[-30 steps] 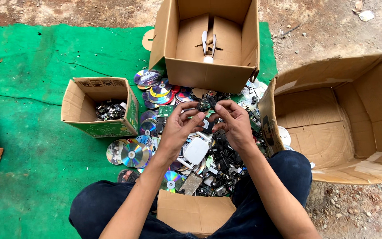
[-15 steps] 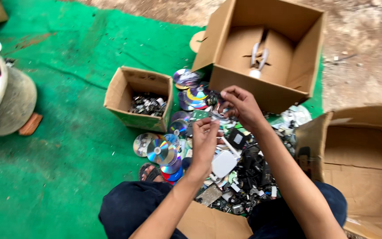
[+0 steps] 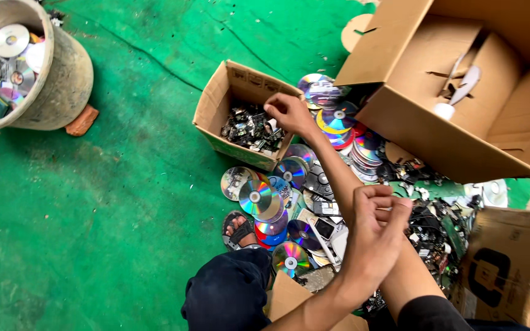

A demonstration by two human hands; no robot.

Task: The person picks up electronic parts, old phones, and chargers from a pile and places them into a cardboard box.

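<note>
Green ground sheet [image 3: 111, 202] is carrying a small cardboard box [image 3: 216, 104] of dark electronic scrap [image 3: 249, 129]: light, stiff, sharp-edged bits, best pinched singly by their edges. Right hand [image 3: 289, 113] is hovering over that box's right rim with fingertips bunched, and whether they are pinching anything cannot be told. Left hand [image 3: 375, 227] is curling loosely well to the box's lower right, and slippery discs [image 3: 259, 199] are lying just below the box.

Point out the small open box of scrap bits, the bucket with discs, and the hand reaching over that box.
small cardboard box [image 3: 211, 110], head view: on its left outer wall.
bucket [image 3: 72, 76], head view: on its grey outer side.
right hand [image 3: 288, 113], head view: on the back of the hand.
</note>
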